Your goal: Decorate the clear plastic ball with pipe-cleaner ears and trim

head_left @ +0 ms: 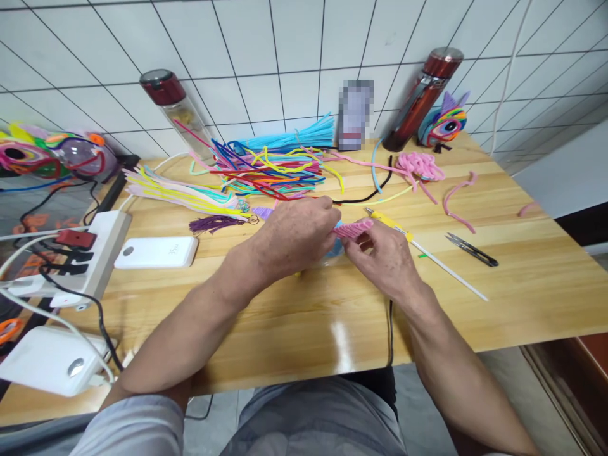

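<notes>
On my head feed, the pink ribbed piece (354, 228) is positioned between the two hands, above the wooden table (294, 342). Its long axis lies nearly crosswise to the view, rising slightly to the right. The narrow right end points rightward, above the right hand's (384, 254) forefinger; the left end meets the fingertips of the left hand (304, 229).

Condition of hands: I find the left closed, back uppermost, fingers curled in and gripping the pink piece's left end. The right is partly bent, with a small gap between thumb and forefinger; its fingertips lie just under the pink piece. I cannot tell what the right grips.

Obscured items: a blue item (334, 248) sits below the pink piece, mostly covered by both hands, and I cannot make out its form. The left fingertips are concealed. A yellow tool (387, 223) shows its pointed tip toward the upper left, its lower part blocked by the right hand. A black cable (391, 332) emerges below that hand and passes out of sight at the table edge. An upright object (355, 115) at the wall is pixelated and unreadable. Both forearms are cut off by the frame or clothing.
</notes>
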{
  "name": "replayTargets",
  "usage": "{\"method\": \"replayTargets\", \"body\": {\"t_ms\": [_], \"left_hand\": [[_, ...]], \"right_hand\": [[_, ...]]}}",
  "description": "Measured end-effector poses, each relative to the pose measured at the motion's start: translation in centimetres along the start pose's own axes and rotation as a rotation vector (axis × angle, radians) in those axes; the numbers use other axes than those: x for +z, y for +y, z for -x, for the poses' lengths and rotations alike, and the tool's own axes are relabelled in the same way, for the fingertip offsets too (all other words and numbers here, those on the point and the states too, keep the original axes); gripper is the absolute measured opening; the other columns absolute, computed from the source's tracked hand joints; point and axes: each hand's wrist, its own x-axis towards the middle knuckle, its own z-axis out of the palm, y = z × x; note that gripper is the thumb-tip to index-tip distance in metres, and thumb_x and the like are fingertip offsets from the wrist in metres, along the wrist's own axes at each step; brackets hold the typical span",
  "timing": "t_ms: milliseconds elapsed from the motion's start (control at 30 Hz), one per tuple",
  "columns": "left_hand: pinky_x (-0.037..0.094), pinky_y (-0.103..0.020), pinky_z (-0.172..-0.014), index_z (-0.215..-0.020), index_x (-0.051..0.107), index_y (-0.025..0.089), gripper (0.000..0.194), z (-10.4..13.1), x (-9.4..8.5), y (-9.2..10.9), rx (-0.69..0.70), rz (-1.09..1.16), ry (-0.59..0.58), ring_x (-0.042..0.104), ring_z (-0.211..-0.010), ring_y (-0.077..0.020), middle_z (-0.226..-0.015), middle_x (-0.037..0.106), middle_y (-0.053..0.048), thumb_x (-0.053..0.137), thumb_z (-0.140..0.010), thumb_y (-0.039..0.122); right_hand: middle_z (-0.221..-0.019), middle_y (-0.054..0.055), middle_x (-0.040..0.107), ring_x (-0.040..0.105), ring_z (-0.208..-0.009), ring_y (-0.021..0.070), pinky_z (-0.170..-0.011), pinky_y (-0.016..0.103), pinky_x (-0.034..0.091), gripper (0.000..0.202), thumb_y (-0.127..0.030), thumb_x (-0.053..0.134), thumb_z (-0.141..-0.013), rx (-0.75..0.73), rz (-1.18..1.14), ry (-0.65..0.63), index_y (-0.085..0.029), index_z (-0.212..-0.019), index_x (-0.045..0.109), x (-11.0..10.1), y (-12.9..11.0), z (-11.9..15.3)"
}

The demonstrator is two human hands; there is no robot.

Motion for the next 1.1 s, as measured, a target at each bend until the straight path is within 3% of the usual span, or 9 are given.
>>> {"method": "replayTargets", "body": {"t_ms": [600, 900, 1100], "left_hand": [[0.048, -0.031, -0.067, -0.111, 0.073, 0.015, 0.024, 0.1, 0.2, -0.5, 0.004, 0.009, -0.034, 0.072, -0.099, -0.0253, -0.113, 0.072, -0.012, 0.05, -0.104, 0.017], [0.051, -0.032, -0.074, -0.104, 0.075, 0.013, 0.025, -0.2, 0.7, -0.4, 0.019, 0.04, 0.011, 0.073, -0.1, -0.0259, -0.108, 0.074, -0.013, 0.05, -0.104, 0.016], [0.052, -0.032, -0.078, -0.1, 0.076, 0.013, 0.025, -0.2, 0.3, -0.8, 0.031, 0.095, 0.007, 0.072, -0.101, -0.0254, -0.108, 0.075, -0.013, 0.053, -0.105, 0.021]], "right_hand": [[-0.076, 0.001, 0.07, 0.065, -0.067, 0.0168, -0.064, 0.028, 0.051, 0.007, -0.023, 0.066, -0.089, -0.07, -0.077, -0.017, -0.022, -0.083, 0.063, -0.2, 0.6, 0.1], [-0.071, 0.0, 0.068, 0.061, -0.062, 0.0156, -0.063, 0.028, 0.045, 0.015, -0.021, 0.064, -0.089, -0.107, -0.004, 0.06, -0.023, -0.075, 0.06, 0.1, 1.1, 0.1], [-0.073, 0.001, 0.071, 0.061, -0.061, 0.0151, -0.063, 0.027, 0.047, 0.011, -0.02, 0.064, -0.089, -0.101, -0.006, 0.038, -0.022, -0.078, 0.063, 0.1, 1.1, 0.1]]}}
